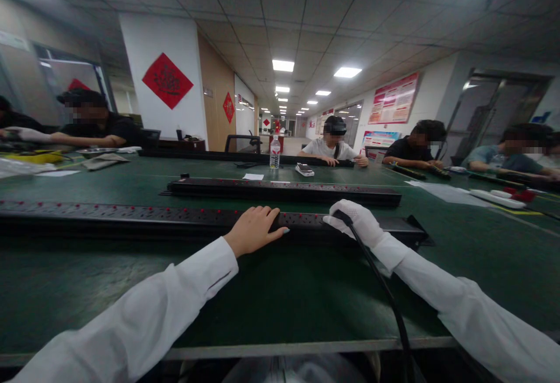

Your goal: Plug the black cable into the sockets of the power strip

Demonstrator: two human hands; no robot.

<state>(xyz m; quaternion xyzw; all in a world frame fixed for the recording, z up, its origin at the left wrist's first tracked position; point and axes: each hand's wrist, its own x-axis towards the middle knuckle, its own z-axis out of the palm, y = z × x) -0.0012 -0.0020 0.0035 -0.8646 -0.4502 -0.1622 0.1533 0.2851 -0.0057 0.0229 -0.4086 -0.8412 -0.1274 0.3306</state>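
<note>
Pressing flat with fingers released, the left hand steadied the long black socket strip; beside those fingers, the gloved right hand gripped a thick black cable.

**Bench surroundings, other items**

Second strip: black, just beyond the grip and parallel to it. Paper slip and white device: behind that strip. Water bottle: upright, farther beyond. Green table: beneath everything. Seated: worker straight across, worker far right, worker far left. White strip and paper sheet: right of the grip. Red diamond: on the pillar, upper left. Notice board: on the right wall.
</note>
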